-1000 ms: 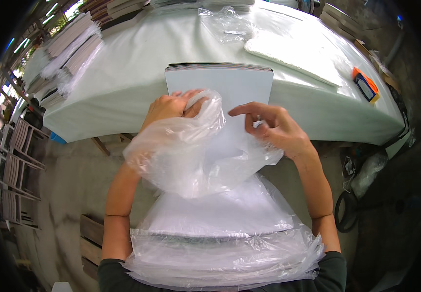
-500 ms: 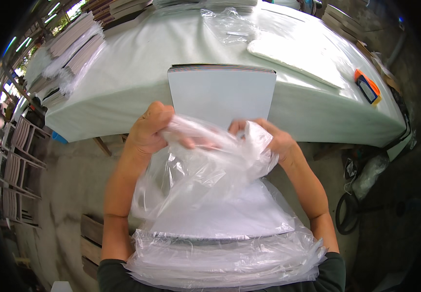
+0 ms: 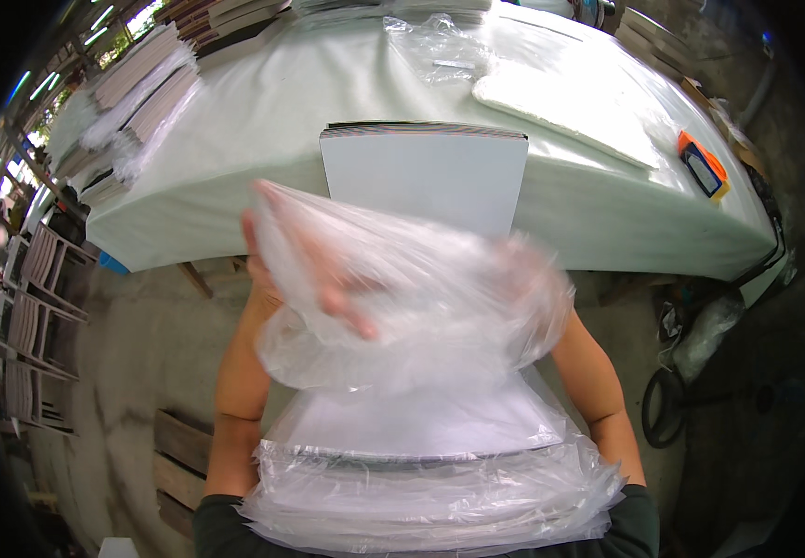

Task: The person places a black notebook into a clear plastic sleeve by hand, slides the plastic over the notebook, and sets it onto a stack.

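Observation:
A crumpled clear plastic bag (image 3: 402, 307) is stretched between my two hands, blurred by motion. My left hand (image 3: 314, 270) grips its left side, and a few of its fingers show through the film. At the bag's right side is my right hand (image 3: 533, 279), smeared and mostly behind the plastic, closed on it. Below, close to my body, lies a stack of white sheets (image 3: 421, 414), with folded clear plastic bags (image 3: 430, 498) over its near part. Beyond the hands, a neat stack of white-topped sheets (image 3: 430, 172) sits at the table's near edge.
A pale green cloth covers the table (image 3: 263, 121). Plastic-wrapped stacks (image 3: 138, 107) stand at its left, and a flat white slab (image 3: 560, 107) and an orange-and-blue box (image 3: 703, 167) lie at the right. Loose clear plastic (image 3: 440, 51) rests at the back. Chairs (image 3: 45, 270) line the left.
The bag, bunched between my hands before, is now spread wider and hangs over both hands. My left hand has moved slightly left and down. The stacks have stayed put.

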The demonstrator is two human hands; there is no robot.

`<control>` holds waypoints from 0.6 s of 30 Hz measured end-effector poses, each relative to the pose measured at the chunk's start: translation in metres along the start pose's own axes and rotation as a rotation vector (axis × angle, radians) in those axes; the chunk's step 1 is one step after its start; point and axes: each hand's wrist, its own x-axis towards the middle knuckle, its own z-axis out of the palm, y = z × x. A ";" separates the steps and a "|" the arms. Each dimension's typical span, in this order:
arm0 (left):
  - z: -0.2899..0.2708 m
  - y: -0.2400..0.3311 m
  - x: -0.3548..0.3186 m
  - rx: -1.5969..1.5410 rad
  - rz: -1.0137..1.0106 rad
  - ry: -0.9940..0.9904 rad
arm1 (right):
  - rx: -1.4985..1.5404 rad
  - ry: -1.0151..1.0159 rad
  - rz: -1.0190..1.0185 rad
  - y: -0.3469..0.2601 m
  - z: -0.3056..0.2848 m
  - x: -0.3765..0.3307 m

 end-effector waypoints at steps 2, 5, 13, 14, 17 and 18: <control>0.015 -0.004 0.018 0.101 0.081 0.080 | -0.280 -0.618 -0.193 0.034 -0.029 0.042; 0.032 -0.007 0.035 0.207 0.142 0.121 | -0.584 -1.245 -0.361 0.069 -0.062 0.081; 0.053 0.002 0.014 0.518 -0.053 -0.183 | -0.365 -1.468 0.070 0.041 -0.025 0.043; 0.058 0.002 0.010 0.570 -0.174 -0.277 | -0.284 -1.503 -0.034 0.037 -0.022 0.041; 0.072 -0.005 -0.013 0.664 -0.474 -0.508 | -0.172 -1.502 -0.107 0.031 -0.011 0.033; 0.079 -0.007 -0.019 0.675 -0.547 -0.560 | -0.532 -1.420 -0.104 0.037 -0.016 0.035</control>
